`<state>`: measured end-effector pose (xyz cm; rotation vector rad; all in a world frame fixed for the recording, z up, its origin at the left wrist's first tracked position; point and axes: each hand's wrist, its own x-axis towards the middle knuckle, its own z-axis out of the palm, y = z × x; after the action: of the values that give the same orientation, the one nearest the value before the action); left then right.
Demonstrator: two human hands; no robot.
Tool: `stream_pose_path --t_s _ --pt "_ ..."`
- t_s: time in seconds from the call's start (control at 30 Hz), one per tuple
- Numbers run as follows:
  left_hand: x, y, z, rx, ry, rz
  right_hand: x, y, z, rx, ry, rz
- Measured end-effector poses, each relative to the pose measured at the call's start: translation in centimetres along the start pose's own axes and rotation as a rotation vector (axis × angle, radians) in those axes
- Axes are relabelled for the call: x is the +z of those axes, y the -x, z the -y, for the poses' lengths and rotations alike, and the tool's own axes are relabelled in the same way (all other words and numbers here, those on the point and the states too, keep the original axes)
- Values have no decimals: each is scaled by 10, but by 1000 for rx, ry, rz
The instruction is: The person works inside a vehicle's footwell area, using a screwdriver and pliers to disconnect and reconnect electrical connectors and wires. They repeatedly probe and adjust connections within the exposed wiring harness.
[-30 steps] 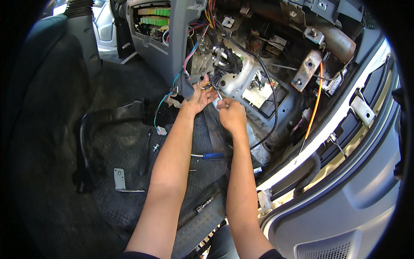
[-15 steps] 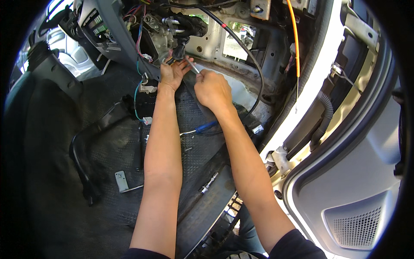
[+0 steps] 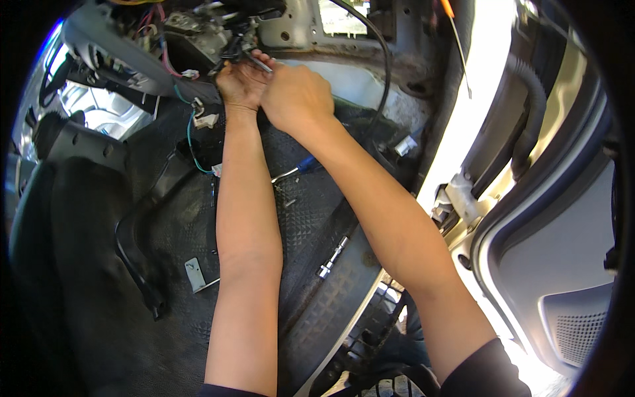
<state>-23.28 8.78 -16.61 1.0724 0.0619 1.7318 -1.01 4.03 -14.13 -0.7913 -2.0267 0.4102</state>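
Note:
My left hand (image 3: 243, 83) reaches palm up under the dark mechanism (image 3: 239, 41) beneath the dashboard. Its thumb and fingers are apart, with the palm showing between them; the fingertips are close to the mechanism, partly hidden. Just to the right, my right hand (image 3: 297, 96) is closed on a slim metal tool (image 3: 262, 64). The tool's shank points up and left toward the mechanism, passing in front of my left fingers. Its other end is hidden inside my right fist, and motion blurs its tip.
On the black floor mat lie a blue-handled tool (image 3: 301, 167), a socket extension (image 3: 333, 257), a flat metal bracket (image 3: 194, 274) and a black curved trim piece (image 3: 135, 248). Loose wires with white connectors (image 3: 206, 121) hang at left. A black cable (image 3: 385, 59) and the door (image 3: 529, 264) are at right.
The view has shifted, so the dashboard sits higher and farther left. My right hand has come closer to my left, now overlapping its edge, with the metal tool still in its grip.

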Motion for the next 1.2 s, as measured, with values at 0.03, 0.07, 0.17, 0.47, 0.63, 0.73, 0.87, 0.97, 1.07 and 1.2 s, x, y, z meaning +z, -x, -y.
stream_pose_path --t_s 0.03,0.07,0.17,0.47,0.63,0.73,0.87,0.97,1.07,1.2 --pt "-1 -1 -2 38 27 12 2 0 0 -3 -5 2" --pt "-2 -3 -5 25 7 -22 4 0 -1 5 -21 -2" --pt "-2 -8 -14 56 -71 -153 7 -1 -1 32 -65 -3" --pt "5 -4 -14 131 -577 -248 -14 -1 8 -22 -222 48" --pt "10 -7 -11 60 -532 -228 -14 -9 10 42 -362 -31" --pt "17 -7 -7 114 -505 -274 -17 -17 6 57 -314 -105" --pt "30 -6 3 178 -447 -393 -24 -20 -1 49 -244 -125" --pt "42 -1 7 194 -462 -412 -22 -16 -1 51 -208 -93" --pt "48 3 13 249 -502 -306 -15 -11 1 79 -201 -4" --pt "45 2 2 152 -432 -246 -5 -6 1 66 -171 9"
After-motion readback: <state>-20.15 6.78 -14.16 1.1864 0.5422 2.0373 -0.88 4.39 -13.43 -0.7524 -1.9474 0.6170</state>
